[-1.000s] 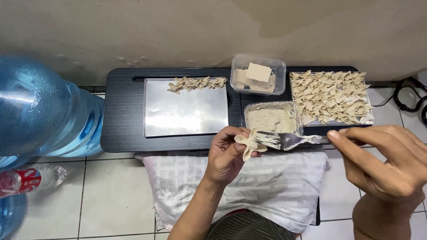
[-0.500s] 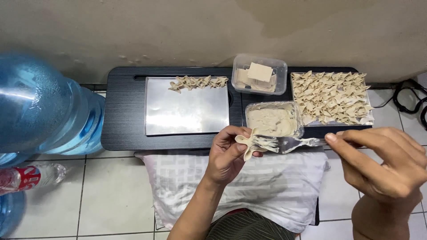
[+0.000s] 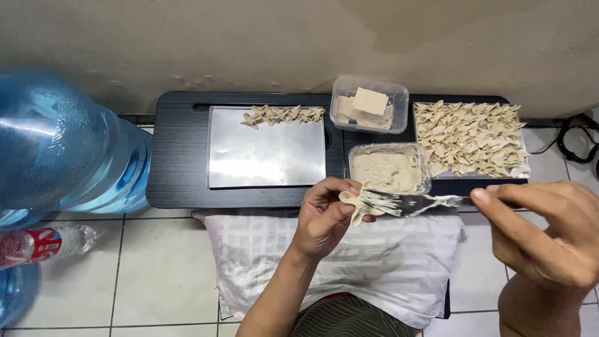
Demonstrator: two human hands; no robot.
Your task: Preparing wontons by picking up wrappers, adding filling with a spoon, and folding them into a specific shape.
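Dumpling skin (image 3: 357,205) is pinched in the left hand (image 3: 324,218), fingers shut round it, just in front of the tub of filling (image 3: 388,168). A fork (image 3: 412,203) is gripped by the right hand (image 3: 549,234), and its tip is pushed into the skin. Since a moment ago the fork has been slid a bit further in, so the filling is being tucked inside. Folded dumplings (image 3: 471,137) are laid on the tray (image 3: 268,156) and beside it.
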